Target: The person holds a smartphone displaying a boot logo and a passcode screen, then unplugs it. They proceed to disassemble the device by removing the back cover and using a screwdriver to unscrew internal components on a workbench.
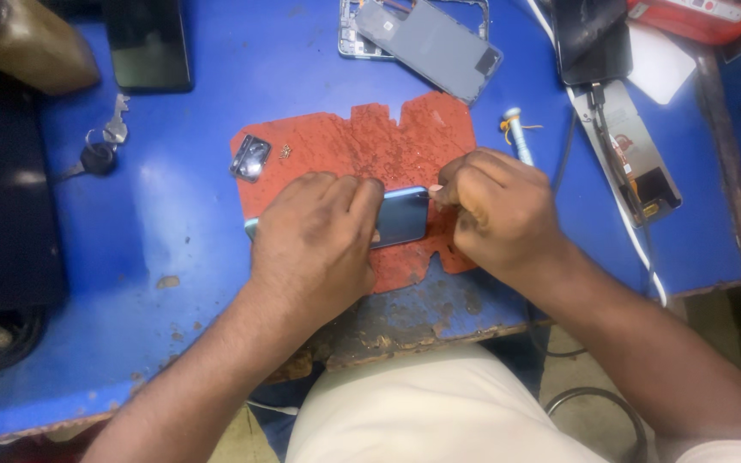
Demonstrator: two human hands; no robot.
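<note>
Both hands (319, 240) (495, 206) mostly cover the blue phone (400, 216).

You are pressing a glossy blue phone (400, 216) onto a worn, matt red mat (362, 146); the painted table (173, 223) is chipping, lower centre.

I see even, soft overhead light | pale glare on the blue table (173, 214) and the grey phone back (429, 41) | faint shadows under both hands | slight blur overall | dim corners, left edge dark.
</note>
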